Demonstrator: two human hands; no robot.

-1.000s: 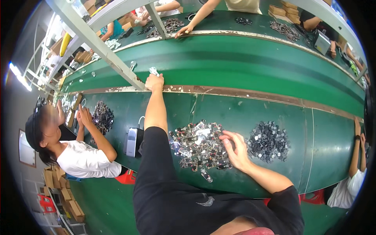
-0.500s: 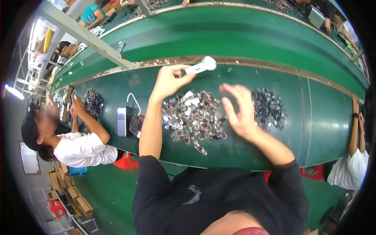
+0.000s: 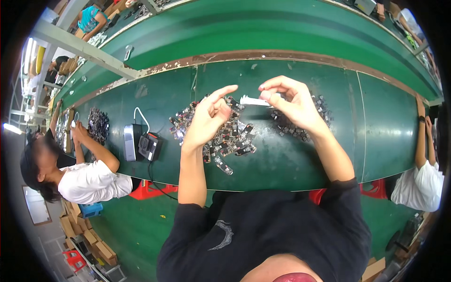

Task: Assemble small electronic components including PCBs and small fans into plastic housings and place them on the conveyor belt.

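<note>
Black shirt [image 3: 291,225]: pale crescent emblem [image 3: 228,234] showed; no lettering could be read.
White piece [image 3: 254,101]: any print seemed too small.

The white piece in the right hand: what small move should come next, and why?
Probably bring the left hand in to take the free end of the white piece: the right hand pinches the other end, while the left seems to hold nothing and its extended finger is close by, apparently not touching.

White piece [image 3: 255,101], dark green tabletop [image 3: 286,162]
</note>
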